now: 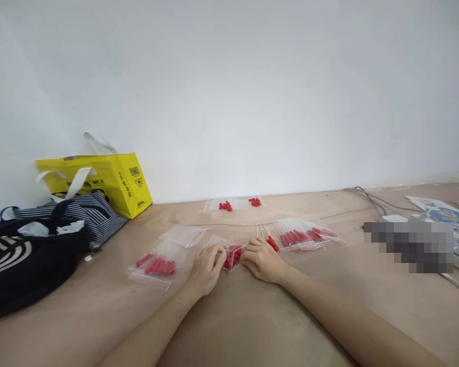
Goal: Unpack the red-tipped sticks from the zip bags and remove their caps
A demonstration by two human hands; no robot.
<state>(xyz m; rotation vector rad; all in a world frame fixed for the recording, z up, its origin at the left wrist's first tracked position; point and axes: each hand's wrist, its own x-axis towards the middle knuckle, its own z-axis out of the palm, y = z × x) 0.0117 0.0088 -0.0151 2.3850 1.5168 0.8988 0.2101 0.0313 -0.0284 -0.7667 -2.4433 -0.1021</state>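
A small clear plastic zip bag [232,256] with several red pieces in it lies at the middle of the table, between my hands. My left hand [207,267] pinches its left side, fingers curled. At its right side my right hand [263,259] is closed on the edge, and its fingertips are partly hidden. Just beyond the right hand lie loose red-handled sticks [273,243] with thin pale shafts. To their right is a clear bag of red-handled sticks [304,236]. Another such bag [156,264] lies left of my left hand.
Farther back, short red pieces [225,206] and a second small heap [255,202] rest on clear plastic near the wall. A yellow bag [132,178], a striped bag [103,211] and a black bag [30,270] stand left. Cables [371,199] and papers [439,209] lie right.
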